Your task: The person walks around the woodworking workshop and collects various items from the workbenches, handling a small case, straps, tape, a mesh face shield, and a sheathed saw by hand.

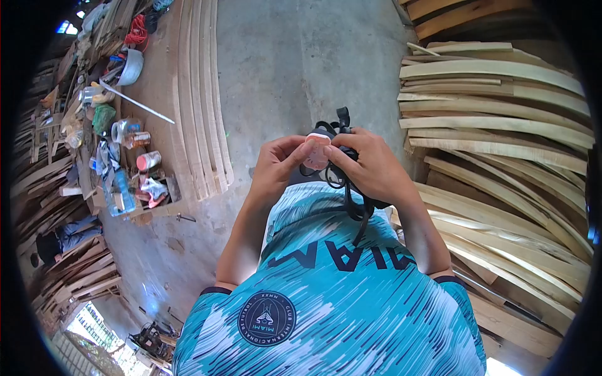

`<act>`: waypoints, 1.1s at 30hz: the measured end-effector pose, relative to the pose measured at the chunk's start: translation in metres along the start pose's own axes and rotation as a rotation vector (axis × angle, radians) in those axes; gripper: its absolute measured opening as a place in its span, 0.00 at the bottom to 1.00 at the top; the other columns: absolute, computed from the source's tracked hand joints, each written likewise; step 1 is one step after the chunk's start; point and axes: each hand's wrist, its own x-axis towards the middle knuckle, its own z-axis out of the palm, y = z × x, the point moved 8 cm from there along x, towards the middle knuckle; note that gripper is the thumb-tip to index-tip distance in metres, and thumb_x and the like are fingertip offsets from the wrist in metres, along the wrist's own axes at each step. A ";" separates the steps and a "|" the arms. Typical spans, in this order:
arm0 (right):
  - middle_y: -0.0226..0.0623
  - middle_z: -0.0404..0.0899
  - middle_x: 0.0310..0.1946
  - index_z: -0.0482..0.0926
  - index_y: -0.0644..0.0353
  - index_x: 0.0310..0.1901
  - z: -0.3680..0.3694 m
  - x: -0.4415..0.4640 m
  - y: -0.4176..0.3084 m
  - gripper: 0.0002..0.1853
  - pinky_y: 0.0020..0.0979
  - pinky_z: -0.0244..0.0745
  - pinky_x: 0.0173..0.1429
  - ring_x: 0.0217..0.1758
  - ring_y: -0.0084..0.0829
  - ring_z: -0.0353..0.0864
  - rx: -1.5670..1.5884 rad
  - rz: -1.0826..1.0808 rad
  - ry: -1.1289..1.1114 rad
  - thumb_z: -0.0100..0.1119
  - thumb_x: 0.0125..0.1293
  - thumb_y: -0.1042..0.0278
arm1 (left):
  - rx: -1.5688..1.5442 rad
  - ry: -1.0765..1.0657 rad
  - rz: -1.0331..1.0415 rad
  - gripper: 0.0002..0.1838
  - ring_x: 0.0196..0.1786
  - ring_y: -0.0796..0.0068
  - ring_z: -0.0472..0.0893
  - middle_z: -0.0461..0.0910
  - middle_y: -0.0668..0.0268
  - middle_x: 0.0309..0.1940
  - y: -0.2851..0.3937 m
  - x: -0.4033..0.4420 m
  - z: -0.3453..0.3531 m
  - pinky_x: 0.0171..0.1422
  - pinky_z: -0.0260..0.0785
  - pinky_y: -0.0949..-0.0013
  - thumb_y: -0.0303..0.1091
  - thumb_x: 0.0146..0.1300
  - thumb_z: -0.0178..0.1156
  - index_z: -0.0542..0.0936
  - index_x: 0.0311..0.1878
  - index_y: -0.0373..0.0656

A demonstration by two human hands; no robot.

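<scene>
A small pink-orange object (pixel 318 155) with a pale, partly see-through face is pinched between both hands in front of my body; its kind is not clear. My left hand (pixel 280 164) grips its left side with thumb and fingers. From the right, my right hand (pixel 368 161) holds the same object, thumb against its edge. Black straps (pixel 347 188) loop around and under my right hand, and they hang down over my teal shirt (pixel 332 282). Part of a dark item behind the object is hidden by my fingers.
Curved wooden boards (pixel 489 106) are stacked along the right. Long planks (pixel 199 100) lie to the left, beside a cluttered bench with a white bucket (pixel 130 67), a jar with a pink lid (pixel 148 161) and bottles. Grey concrete floor (pixel 307 56) stretches ahead.
</scene>
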 end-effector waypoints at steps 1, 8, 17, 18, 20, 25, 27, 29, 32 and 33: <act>0.52 0.77 0.35 0.82 0.61 0.43 -0.004 0.013 -0.006 0.19 0.40 0.71 0.49 0.42 0.47 0.77 -0.014 0.012 0.004 0.52 0.65 0.53 | -0.013 0.009 -0.014 0.16 0.40 0.78 0.81 0.83 0.64 0.38 0.007 0.010 -0.009 0.48 0.73 0.74 0.39 0.66 0.60 0.80 0.47 0.35; 0.49 0.77 0.33 0.82 0.64 0.41 -0.004 0.093 -0.041 0.19 0.38 0.70 0.46 0.39 0.44 0.76 0.055 -0.055 -0.014 0.55 0.65 0.54 | 0.322 0.112 0.194 0.15 0.38 0.74 0.84 0.83 0.61 0.39 0.074 0.046 -0.053 0.41 0.75 0.75 0.36 0.64 0.61 0.79 0.48 0.35; 0.46 0.79 0.33 0.81 0.66 0.42 0.012 0.201 -0.049 0.18 0.32 0.71 0.44 0.37 0.36 0.78 0.153 -0.052 -0.233 0.55 0.66 0.56 | -0.391 0.501 0.366 0.15 0.35 0.65 0.82 0.79 0.48 0.43 0.099 0.084 -0.173 0.34 0.75 0.73 0.32 0.63 0.50 0.65 0.52 0.41; 0.45 0.79 0.33 0.81 0.66 0.42 0.012 0.214 -0.049 0.18 0.32 0.71 0.43 0.37 0.34 0.78 0.162 -0.035 -0.265 0.55 0.66 0.56 | -0.379 0.498 0.441 0.14 0.33 0.66 0.82 0.79 0.47 0.44 0.112 0.077 -0.178 0.31 0.74 0.74 0.31 0.61 0.49 0.66 0.51 0.41; 0.41 0.80 0.32 0.81 0.66 0.42 0.011 0.234 -0.044 0.18 0.30 0.71 0.40 0.35 0.28 0.78 0.214 -0.037 -0.309 0.55 0.67 0.57 | -0.262 0.502 0.564 0.17 0.28 0.68 0.76 0.78 0.49 0.42 0.138 0.071 -0.179 0.28 0.66 0.73 0.34 0.57 0.48 0.66 0.51 0.44; 0.39 0.80 0.30 0.80 0.66 0.38 0.000 0.320 -0.045 0.16 0.28 0.71 0.43 0.36 0.26 0.76 0.260 -0.148 -0.358 0.54 0.67 0.58 | -0.609 0.559 0.539 0.15 0.37 0.66 0.73 0.73 0.58 0.36 0.168 0.145 -0.211 0.38 0.66 0.67 0.37 0.58 0.49 0.69 0.50 0.48; 0.40 0.80 0.31 0.80 0.66 0.39 -0.014 0.349 -0.051 0.16 0.28 0.70 0.45 0.38 0.27 0.77 0.266 -0.143 -0.390 0.54 0.67 0.58 | -0.628 0.568 0.697 0.14 0.38 0.66 0.71 0.72 0.60 0.36 0.217 0.148 -0.194 0.38 0.64 0.69 0.43 0.66 0.48 0.71 0.50 0.50; 0.40 0.79 0.31 0.80 0.66 0.38 -0.020 0.382 -0.043 0.16 0.28 0.70 0.45 0.38 0.27 0.77 0.345 -0.088 -0.420 0.55 0.67 0.58 | -0.630 0.681 0.676 0.14 0.38 0.67 0.72 0.73 0.61 0.37 0.244 0.164 -0.200 0.38 0.64 0.70 0.46 0.68 0.47 0.71 0.50 0.48; 0.39 0.79 0.31 0.80 0.66 0.38 -0.049 0.443 -0.047 0.16 0.28 0.70 0.45 0.38 0.26 0.76 0.304 -0.139 -0.383 0.55 0.67 0.58 | -0.537 0.786 0.764 0.15 0.38 0.69 0.72 0.73 0.60 0.37 0.280 0.204 -0.226 0.36 0.64 0.71 0.46 0.71 0.45 0.72 0.47 0.46; 0.38 0.79 0.31 0.80 0.66 0.38 -0.055 0.456 -0.050 0.16 0.28 0.70 0.45 0.39 0.26 0.76 0.276 -0.159 -0.373 0.55 0.68 0.58 | -0.488 0.832 0.790 0.15 0.38 0.69 0.72 0.73 0.60 0.37 0.286 0.210 -0.238 0.36 0.63 0.72 0.46 0.72 0.44 0.72 0.46 0.45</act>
